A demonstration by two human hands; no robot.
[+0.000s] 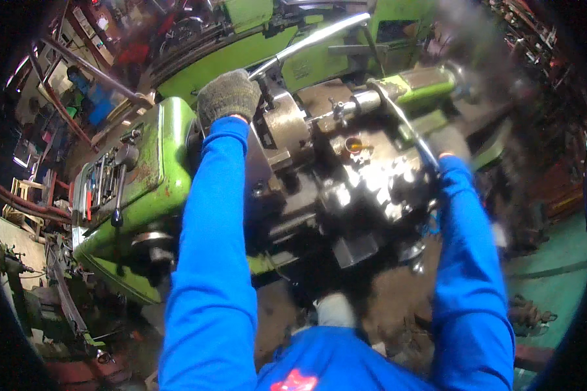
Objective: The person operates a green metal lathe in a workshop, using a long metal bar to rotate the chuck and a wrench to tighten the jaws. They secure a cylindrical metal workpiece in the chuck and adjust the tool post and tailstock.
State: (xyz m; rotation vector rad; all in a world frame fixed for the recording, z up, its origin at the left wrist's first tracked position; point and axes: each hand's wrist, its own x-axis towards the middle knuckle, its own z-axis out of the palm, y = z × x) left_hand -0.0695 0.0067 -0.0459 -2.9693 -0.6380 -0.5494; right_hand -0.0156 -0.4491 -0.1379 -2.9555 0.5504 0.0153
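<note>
A green metal lathe [176, 140] lies across the view in front of me. My left hand [228, 98], in a grey knitted glove, is curled beside the steel chuck [287, 127]. Its fingertips are hidden, so what they grip does not show. A long shiny bar [313, 42] runs up and right from beside that glove. My right hand [449, 140] is smeared by motion near the green tailstock [417, 85]. A slanting silver rod [407, 120] passes close to it, but I cannot tell whether the fingers hold it.
Tools, one with a red handle, lie in a tray [101, 186] on the headstock. A small round cup [353, 144] with amber contents stands on the carriage, near bright metallic glare. Machine parts [531, 316] lie at right by a green surface [548, 280].
</note>
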